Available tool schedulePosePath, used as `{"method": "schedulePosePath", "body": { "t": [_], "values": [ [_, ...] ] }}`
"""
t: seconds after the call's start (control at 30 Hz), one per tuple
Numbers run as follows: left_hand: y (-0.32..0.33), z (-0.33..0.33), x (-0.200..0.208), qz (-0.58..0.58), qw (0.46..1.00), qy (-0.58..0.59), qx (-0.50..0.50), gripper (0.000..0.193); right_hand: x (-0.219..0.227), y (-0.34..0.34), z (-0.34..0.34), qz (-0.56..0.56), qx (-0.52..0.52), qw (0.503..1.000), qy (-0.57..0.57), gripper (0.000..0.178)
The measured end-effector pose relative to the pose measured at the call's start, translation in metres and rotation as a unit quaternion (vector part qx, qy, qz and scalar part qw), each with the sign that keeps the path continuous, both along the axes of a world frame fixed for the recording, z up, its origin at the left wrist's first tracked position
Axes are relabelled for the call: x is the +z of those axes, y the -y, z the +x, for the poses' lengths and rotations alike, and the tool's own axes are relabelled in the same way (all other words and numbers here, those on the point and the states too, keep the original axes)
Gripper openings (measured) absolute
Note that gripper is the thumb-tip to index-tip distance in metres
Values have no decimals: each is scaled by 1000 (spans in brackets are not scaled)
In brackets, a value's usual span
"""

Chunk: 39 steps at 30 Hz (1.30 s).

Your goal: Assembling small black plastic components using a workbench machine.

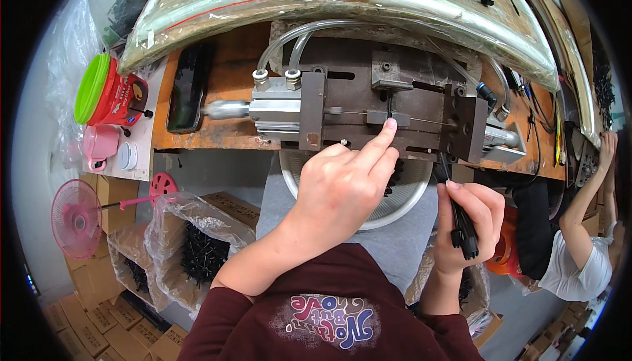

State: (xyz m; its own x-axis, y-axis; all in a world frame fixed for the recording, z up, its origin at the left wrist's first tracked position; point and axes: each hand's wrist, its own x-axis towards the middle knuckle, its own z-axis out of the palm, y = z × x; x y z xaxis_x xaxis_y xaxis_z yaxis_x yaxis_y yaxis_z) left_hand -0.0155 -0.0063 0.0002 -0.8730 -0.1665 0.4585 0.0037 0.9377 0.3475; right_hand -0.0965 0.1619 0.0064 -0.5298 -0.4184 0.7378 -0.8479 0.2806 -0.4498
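My left hand (pixel 349 180) reaches over the metal fixture with its index finger stretched out and the other fingers bent. That fingertip touches the lower end of a thin black plastic stem (pixel 390 104) on the small grey block (pixel 375 118) in the fixture's middle. My left thumb is hidden. To the right and nearer to me, my right hand (pixel 479 219) is closed around a bundle of black plastic stems (pixel 466 234). Their knobbed heads hang out below and their thin ends point up towards the fixture. A silver air cylinder (pixel 276 109) with clear hoses is bolted at the fixture's left.
A white basket (pixel 289 163) with black pieces sits under the fixture's front edge. Beyond, a plastic-wrapped board (pixel 316 2) carries loose black stems. A red bucket (pixel 118 94) and pink cup (pixel 101 142) stand left. Another person (pixel 582 255) works at the far right.
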Motion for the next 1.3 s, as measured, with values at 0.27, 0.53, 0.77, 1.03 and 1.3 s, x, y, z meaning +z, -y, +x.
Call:
{"method": "schedulePosePath", "body": {
  "t": [0.27,0.53,0.77,1.03,1.3],
  "values": [
    [-1,16,10,178,980,-7,-85,35,-17,2,-5,8,39,995,-90,36],
    [-16,28,14,263,948,-95,-154,35,-18,16,4,4,58,995,-84,36],
    [-2,14,2,87,993,-74,-39,29,-15,5,3,-68,-3,989,128,24],
    [2,-1,-2,-25,999,-16,-24,25,-12,-1,14,-150,54,938,306,46],
    [4,3,-2,-7,1000,-18,-20,32,-3,0,6,-256,90,842,466,64]
  ]
}}
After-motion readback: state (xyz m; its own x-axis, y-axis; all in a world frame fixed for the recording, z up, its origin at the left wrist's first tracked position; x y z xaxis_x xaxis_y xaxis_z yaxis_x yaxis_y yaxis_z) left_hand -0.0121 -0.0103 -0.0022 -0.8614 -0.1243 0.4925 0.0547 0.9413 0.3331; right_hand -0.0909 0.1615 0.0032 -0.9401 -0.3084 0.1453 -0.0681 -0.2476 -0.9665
